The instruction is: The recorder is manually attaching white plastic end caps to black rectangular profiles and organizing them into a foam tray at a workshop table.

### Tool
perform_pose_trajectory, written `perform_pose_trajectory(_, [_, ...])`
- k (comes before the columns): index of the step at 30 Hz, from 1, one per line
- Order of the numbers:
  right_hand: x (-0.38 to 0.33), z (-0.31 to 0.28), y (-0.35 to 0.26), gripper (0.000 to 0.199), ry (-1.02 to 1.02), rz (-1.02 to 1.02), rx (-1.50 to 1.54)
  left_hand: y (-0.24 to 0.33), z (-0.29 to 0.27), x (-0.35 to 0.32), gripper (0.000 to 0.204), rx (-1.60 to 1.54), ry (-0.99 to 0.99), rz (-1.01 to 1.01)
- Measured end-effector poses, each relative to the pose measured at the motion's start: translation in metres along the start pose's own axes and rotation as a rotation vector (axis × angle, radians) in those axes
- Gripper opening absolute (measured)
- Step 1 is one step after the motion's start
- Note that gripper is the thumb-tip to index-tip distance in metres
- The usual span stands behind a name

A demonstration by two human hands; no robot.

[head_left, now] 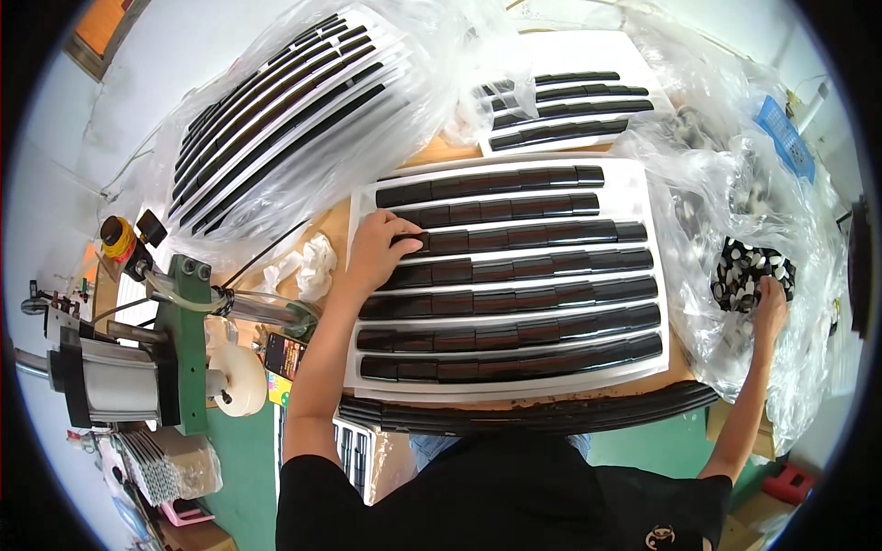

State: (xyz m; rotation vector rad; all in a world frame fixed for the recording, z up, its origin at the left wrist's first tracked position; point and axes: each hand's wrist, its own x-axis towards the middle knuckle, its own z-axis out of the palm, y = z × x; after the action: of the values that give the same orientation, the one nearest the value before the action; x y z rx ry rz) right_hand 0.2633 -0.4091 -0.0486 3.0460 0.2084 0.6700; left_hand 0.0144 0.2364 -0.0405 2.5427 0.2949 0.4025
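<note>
A white tray lies in front of me with several rows of glossy black bars. My left hand rests on the tray's left side, fingertips pressing the left end of the third row. My right hand reaches far right into a clear plastic bag, fingers among small black and white parts. Whether it grips one is hidden.
More trays of black bars in plastic lie at the back left and back centre. A green press machine stands at left. A black ribbed strip runs along the near edge. A blue basket sits far right.
</note>
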Motion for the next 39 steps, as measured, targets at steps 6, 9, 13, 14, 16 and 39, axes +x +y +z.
perform_pose_trajectory(6, [0.008, -0.003, 0.015, 0.032, 0.075, 0.529, 0.899, -0.016, -0.012, -0.013, 0.009, 0.193, 0.158, 0.075])
perform_pose_trajectory(9, [0.002, 0.004, 0.049, 0.04, -0.001, 0.483, 2.058, -0.019, -0.028, -0.023, 0.013, 0.284, 0.033, 0.11])
perform_pose_trajectory(13, [-0.018, 0.0, 0.014, 0.027, -0.068, 0.49, 2.432, -0.009, -0.035, -0.031, 0.019, 0.413, 0.014, 0.239])
perform_pose_trajectory(14, [-0.023, -0.012, -0.01, 0.028, -0.168, 0.452, 2.459, -0.011, -0.034, -0.033, 0.019, 0.412, 0.013, 0.24])
perform_pose_trajectory(16, [-0.032, -0.025, -0.038, 0.032, -0.236, 0.41, 2.536, -0.018, -0.033, -0.034, 0.025, 0.392, -0.015, 0.253])
perform_pose_trajectory(39, [-0.127, -0.143, -0.344, 0.019, -0.153, -0.098, 1.762, 0.177, 0.056, -0.093, 0.054, -1.072, -0.046, 0.05])
